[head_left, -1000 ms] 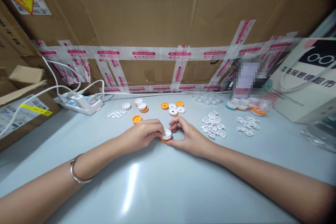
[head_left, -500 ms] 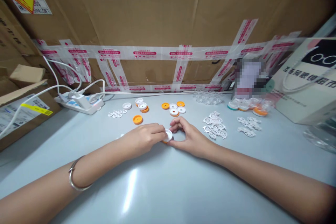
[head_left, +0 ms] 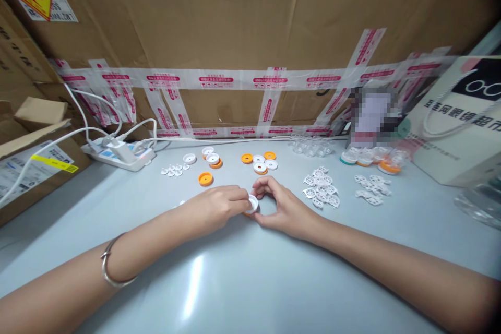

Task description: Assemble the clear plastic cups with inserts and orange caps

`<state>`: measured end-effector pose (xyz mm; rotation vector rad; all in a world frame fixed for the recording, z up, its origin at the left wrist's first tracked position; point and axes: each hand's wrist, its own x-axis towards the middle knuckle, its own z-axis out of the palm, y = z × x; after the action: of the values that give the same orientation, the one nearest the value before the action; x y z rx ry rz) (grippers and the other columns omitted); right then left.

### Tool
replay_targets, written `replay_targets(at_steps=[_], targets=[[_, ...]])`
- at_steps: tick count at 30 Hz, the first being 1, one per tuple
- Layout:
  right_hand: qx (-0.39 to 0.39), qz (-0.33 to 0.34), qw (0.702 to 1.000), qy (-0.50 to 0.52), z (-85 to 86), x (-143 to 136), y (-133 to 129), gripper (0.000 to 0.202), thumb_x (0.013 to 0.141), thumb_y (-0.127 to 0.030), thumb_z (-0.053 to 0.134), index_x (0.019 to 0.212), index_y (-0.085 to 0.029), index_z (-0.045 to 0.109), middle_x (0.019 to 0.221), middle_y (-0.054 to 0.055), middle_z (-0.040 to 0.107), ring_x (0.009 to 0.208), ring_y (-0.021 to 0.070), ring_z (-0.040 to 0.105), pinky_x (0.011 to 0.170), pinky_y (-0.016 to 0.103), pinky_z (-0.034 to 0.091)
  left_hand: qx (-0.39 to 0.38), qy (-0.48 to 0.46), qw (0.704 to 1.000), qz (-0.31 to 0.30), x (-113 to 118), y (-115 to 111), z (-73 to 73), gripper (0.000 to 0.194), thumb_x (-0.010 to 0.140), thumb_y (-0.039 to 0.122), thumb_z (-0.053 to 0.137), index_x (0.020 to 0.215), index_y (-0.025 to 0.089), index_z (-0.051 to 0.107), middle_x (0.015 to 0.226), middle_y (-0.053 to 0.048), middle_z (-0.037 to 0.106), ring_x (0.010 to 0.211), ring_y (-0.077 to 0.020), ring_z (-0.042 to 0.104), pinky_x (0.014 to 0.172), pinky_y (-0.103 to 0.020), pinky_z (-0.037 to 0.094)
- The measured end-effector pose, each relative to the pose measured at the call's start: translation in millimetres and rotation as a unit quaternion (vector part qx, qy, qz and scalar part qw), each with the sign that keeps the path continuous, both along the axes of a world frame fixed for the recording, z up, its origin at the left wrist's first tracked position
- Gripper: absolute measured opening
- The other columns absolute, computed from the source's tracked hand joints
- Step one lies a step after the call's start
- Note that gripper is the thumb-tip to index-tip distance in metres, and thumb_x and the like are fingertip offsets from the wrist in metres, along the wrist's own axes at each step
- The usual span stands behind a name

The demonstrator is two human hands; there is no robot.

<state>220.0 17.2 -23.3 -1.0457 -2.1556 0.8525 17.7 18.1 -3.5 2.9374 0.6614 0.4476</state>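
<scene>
Between my two hands a round white plastic cup (head_left: 253, 204) sits tilted over an orange ring-like part, whose edge peeks out underneath. My left hand (head_left: 225, 210) has its fingers pressed together at the cup's left inner side; whatever the fingertips pinch is hidden. From the right, my right hand (head_left: 284, 205) curves around the cup, with thumb at its lower edge and index finger at its upper right. Behind my hands lie an orange cup (head_left: 205, 179), several white discs (head_left: 271, 164), orange rings (head_left: 247, 158) and small white pegs (head_left: 171, 171).
Patterned white plastic pieces (head_left: 321, 186) lie in a heap to the right, beside wavy white pieces (head_left: 371, 188). Clear plastic parts (head_left: 311, 146) and a paper bag (head_left: 450, 125) stand behind. On the left are a power strip (head_left: 133, 159) and a cardboard box (head_left: 35, 167).
Both hands and the white cup have shifted very slightly right in the picture. The left fingers remain at the cup's inner side; the other parts lie as before.
</scene>
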Motion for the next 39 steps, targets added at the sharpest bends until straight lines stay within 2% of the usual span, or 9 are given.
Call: replay_targets(at_steps=[14, 20, 23, 25, 27, 31, 34, 36, 39], targets=[[-0.002, 0.012, 1.000, 0.002, 0.6, 1, 1, 0.042, 0.069, -0.028, 0.064, 0.101, -0.020, 0.038, 0.093, 0.005, 0.057, 0.088, 0.0176, 0.056, 0.085, 0.037, 0.043, 0.035, 0.052, 0.996, -0.058, -5, 8, 5.3, 0.032, 0.085, 0.000, 0.034, 0.102, 0.014, 0.057, 0.092, -0.008, 0.062, 0.084, -0.0179, 0.054, 0.070, -0.027, 0.043], [0.006, 0.022, 1.000, -0.006, 1.9, 1, 0, 0.036, 0.068, -0.025, 0.065, 0.096, -0.021, 0.043, 0.093, 0.004, 0.055, 0.088, 0.0172, 0.054, 0.084, 0.035, 0.043, 0.023, 0.037, 0.998, -0.034, -6, 5, 3.2, 0.030, 0.085, 0.001, 0.036, 0.102, 0.014, 0.057, 0.092, -0.007, 0.061, 0.085, -0.0165, 0.055, 0.074, -0.026, 0.045], [0.001, 0.031, 1.000, -0.002, -0.1, 3, -2, 0.040, 0.066, -0.027, 0.068, 0.098, -0.022, 0.044, 0.096, 0.003, 0.055, 0.091, 0.0175, 0.053, 0.086, 0.035, 0.043, 0.012, 0.026, 0.999, -0.016, -7, 4, 1.5, 0.025, 0.087, 0.005, 0.040, 0.101, 0.014, 0.058, 0.092, -0.008, 0.061, 0.086, -0.0158, 0.056, 0.077, -0.026, 0.047], [-0.010, 0.027, 0.999, 0.017, 4.0, 5, -1, 0.041, 0.067, -0.029, 0.068, 0.100, -0.022, 0.045, 0.100, 0.004, 0.055, 0.092, 0.0174, 0.054, 0.084, 0.034, 0.044, 0.010, 0.015, 1.000, -0.014, -8, 4, 2.0, 0.023, 0.088, 0.007, 0.040, 0.098, 0.014, 0.060, 0.092, -0.008, 0.061, 0.086, -0.0157, 0.057, 0.077, -0.027, 0.047], [-0.009, 0.005, 0.999, 0.030, 18.0, 12, 3, 0.036, 0.070, -0.031, 0.066, 0.099, -0.022, 0.048, 0.101, 0.004, 0.056, 0.091, 0.0170, 0.055, 0.082, 0.033, 0.044, 0.003, -0.010, 1.000, -0.017, -9, 2, 4.6, 0.022, 0.090, 0.011, 0.040, 0.097, 0.014, 0.061, 0.093, -0.009, 0.061, 0.086, -0.0155, 0.058, 0.077, -0.026, 0.048], [0.045, -0.097, 0.994, 0.024, 70.8, 51, 19, 0.019, 0.078, -0.038, 0.058, 0.084, -0.020, 0.057, 0.087, 0.003, 0.062, 0.081, 0.0156, 0.056, 0.075, 0.031, 0.043, -0.014, -0.051, 0.999, -0.007, -10, -1, 13.3, 0.022, 0.091, 0.016, 0.040, 0.097, 0.013, 0.061, 0.093, -0.010, 0.061, 0.086, -0.0149, 0.058, 0.076, -0.026, 0.048], [-0.004, -0.175, 0.984, -0.026, 101.2, 106, 31, 0.023, 0.079, -0.041, 0.056, 0.083, -0.019, 0.058, 0.081, 0.005, 0.062, 0.074, 0.0139, 0.056, 0.065, 0.027, 0.042, -0.009, -0.054, 0.998, 0.007, -13, -1, 17.6, 0.022, 0.091, 0.016, 0.040, 0.098, 0.014, 0.060, 0.095, -0.009, 0.060, 0.086, -0.0147, 0.057, 0.077, -0.026, 0.048], [-0.061, -0.211, 0.965, -0.145, 105.3, 144, 37, 0.024, 0.079, -0.041, 0.054, 0.080, -0.018, 0.060, 0.075, 0.005, 0.062, 0.066, 0.0133, 0.054, 0.056, 0.026, 0.039, 0.000, -0.058, 0.998, 0.018, -16, 0, 18.8, 0.020, 0.091, 0.017, 0.041, 0.099, 0.015, 0.059, 0.096, -0.009, 0.059, 0.087, -0.0148, 0.056, 0.079, -0.027, 0.047], [-0.134, -0.137, 0.941, -0.279, 94.2, 184, 42, 0.018, 0.078, -0.033, 0.055, 0.078, -0.018, 0.064, 0.074, 0.006, 0.064, 0.066, 0.0137, 0.055, 0.058, 0.026, 0.038, 0.011, -0.063, 0.998, 0.026, -20, 1, 19.3, 0.019, 0.091, 0.017, 0.042, 0.099, 0.014, 0.059, 0.095, -0.009, 0.059, 0.088, -0.0153, 0.056, 0.079, -0.027, 0.047]])
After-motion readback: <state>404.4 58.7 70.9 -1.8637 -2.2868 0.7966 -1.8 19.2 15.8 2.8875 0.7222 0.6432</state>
